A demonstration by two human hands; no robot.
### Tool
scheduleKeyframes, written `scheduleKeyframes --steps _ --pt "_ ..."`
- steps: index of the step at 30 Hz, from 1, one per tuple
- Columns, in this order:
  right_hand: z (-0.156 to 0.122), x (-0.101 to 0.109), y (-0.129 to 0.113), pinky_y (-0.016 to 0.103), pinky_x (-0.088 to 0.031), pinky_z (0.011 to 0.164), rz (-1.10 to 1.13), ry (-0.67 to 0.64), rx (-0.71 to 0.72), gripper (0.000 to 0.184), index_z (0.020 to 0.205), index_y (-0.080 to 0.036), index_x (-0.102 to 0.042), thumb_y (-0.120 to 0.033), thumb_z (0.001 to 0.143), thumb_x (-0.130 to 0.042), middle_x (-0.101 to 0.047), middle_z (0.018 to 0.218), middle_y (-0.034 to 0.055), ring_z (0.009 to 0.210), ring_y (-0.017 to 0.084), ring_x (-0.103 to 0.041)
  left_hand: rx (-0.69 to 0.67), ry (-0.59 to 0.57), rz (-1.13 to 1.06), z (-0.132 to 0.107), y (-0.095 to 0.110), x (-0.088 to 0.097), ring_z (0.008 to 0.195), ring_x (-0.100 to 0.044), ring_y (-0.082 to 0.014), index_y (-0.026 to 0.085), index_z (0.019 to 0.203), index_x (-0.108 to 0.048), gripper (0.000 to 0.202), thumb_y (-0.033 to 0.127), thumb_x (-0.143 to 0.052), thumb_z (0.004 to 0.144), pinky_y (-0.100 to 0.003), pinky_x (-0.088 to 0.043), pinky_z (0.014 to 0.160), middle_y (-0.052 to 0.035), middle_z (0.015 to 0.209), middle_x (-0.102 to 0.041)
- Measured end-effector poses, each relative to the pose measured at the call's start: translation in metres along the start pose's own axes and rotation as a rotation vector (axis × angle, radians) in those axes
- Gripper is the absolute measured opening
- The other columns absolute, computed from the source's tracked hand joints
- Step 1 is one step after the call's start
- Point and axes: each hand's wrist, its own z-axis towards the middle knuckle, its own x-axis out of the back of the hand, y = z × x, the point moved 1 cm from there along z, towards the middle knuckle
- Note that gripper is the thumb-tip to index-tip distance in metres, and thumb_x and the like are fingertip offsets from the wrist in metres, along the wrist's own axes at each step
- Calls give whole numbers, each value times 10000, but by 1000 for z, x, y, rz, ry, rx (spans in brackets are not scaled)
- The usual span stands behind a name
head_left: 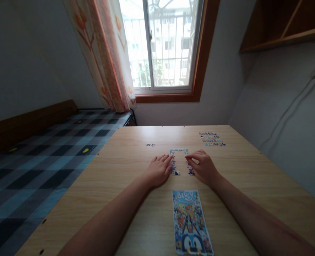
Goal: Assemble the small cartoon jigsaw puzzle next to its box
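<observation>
A partly built jigsaw frame [179,152] lies on the wooden table [125,167], its top edge and two side strips joined. My left hand [158,170] rests flat beside the left strip, fingers stretched out and touching it. My right hand [204,167] sits at the right strip with fingers curled and pinched together over the pieces; what they hold is hidden. A colourful reference picture [190,222] lies near the front edge between my forearms.
A patch of loose puzzle pieces [212,139] lies at the back right of the table. A few joined pieces [150,145] sit at the back left. A bed with a checked cover [40,160] stands to the left, a window [170,42] behind.
</observation>
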Motion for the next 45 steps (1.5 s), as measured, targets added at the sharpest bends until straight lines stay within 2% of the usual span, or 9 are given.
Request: scheduleKeyframes --steps 3,6,13,17,20,26,31,35,45 --pt "-1 -2 8 404 -499 856 68 103 -167 143 912 -251 -793 -275 886 -654 -775 890 55 902 249 -664 84 132 26 7 -14 3 1415 -441 -245 134 1489 -471 543 371 -297 1032 -394 -301 1205 -127 1517 -508" --pt "-2 -2 16 408 -510 860 123 184 -284 178 913 -246 -796 -331 866 -647 -775 926 65 937 261 -669 295 224 93 13 -39 5 1399 -454 -269 121 1429 -535 511 355 -359 1011 -415 -313 1194 -148 1494 -529" --pt "0 -1 23 368 -519 750 205 302 -438 244 905 -221 -794 -400 831 -646 -768 942 87 927 268 -681 458 169 141 16 -84 8 1436 -413 -274 97 1470 -479 560 359 -387 984 -408 -299 1200 -151 1543 -470" --pt "1 -6 21 360 -530 769 254 274 -442 234 894 -220 -792 -387 825 -643 -773 923 80 887 249 -694 463 87 192 20 -81 7 1511 -272 -307 109 1563 -322 630 393 -340 1000 -487 -256 1208 -140 1629 -323" --pt "1 -9 21 371 -538 799 271 266 -425 228 891 -215 -787 -377 822 -643 -777 904 77 871 247 -700 456 52 195 21 -75 9 1509 -272 -312 130 1568 -300 616 396 -299 1013 -518 -253 1196 -148 1625 -330" --pt "0 -8 22 382 -559 803 281 283 -392 209 886 -215 -786 -361 835 -646 -781 900 76 839 241 -708 480 117 286 11 -57 25 1316 -498 -314 107 1444 -485 525 329 -396 976 -449 -390 1093 -203 1440 -547" --pt "1 -7 21 370 -566 785 270 281 -374 204 887 -209 -782 -346 841 -637 -781 899 76 831 236 -711 548 4 340 1 -48 43 1087 -646 -300 140 1048 -740 343 197 -419 941 -401 -496 921 -192 1150 -699" --pt "1 -6 18 376 -565 785 252 262 -356 206 895 -202 -777 -339 840 -633 -777 898 83 841 241 -711 615 -45 333 -5 -55 57 976 -699 -292 153 972 -771 278 167 -509 880 -366 -525 838 -187 1047 -741" --pt "-1 -4 8 367 -552 795 178 185 -238 169 912 -216 -774 -277 849 -629 -768 882 62 828 226 -697 664 -136 321 -13 -62 75 998 -692 -301 181 919 -774 218 262 -584 850 -330 -521 770 -154 1100 -745"
